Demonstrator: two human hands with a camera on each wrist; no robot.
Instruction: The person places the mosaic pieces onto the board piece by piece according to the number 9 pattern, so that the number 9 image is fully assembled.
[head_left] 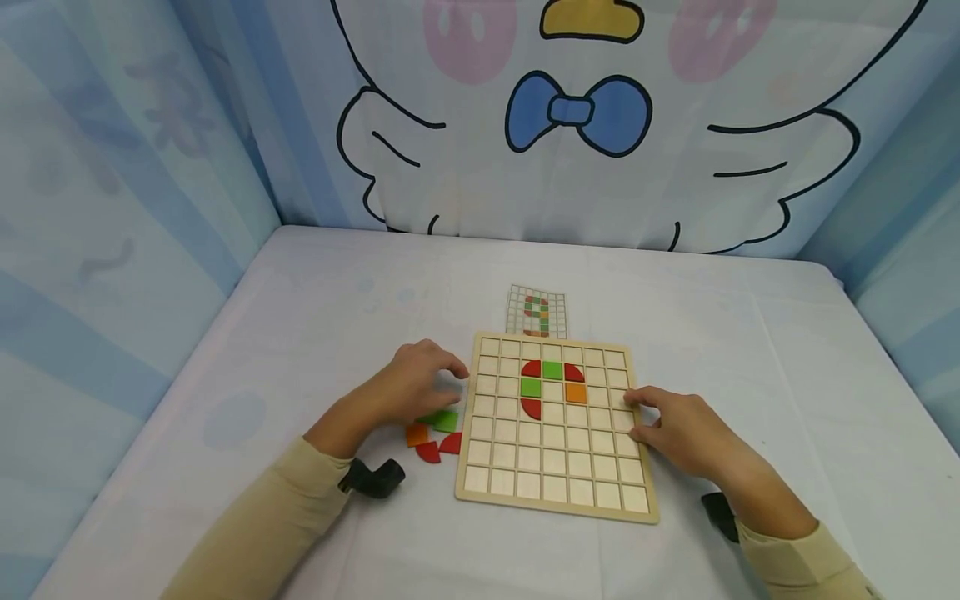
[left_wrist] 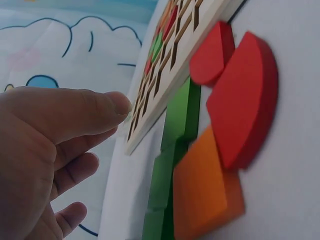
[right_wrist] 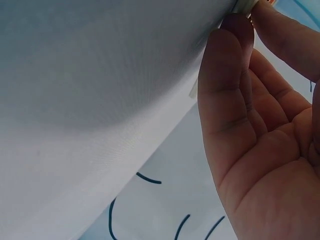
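A wooden grid board lies on the table with red quarter-circles, green squares and an orange square set in its upper cells. My left hand hovers just beyond the board's left edge, thumb and fingers apart and nothing between them. Below it lie loose pieces: two red quarter-circles, an orange square and green pieces. At the opposite edge, my right hand pinches the board's rim; in the right wrist view its fingertips meet at the pale wood.
Behind the board lies a pattern card printed with a coloured grid, its lower end covered by the board. A white cloth covers the table. Printed curtains stand at the back and both sides. Each wrist carries a black strap piece.
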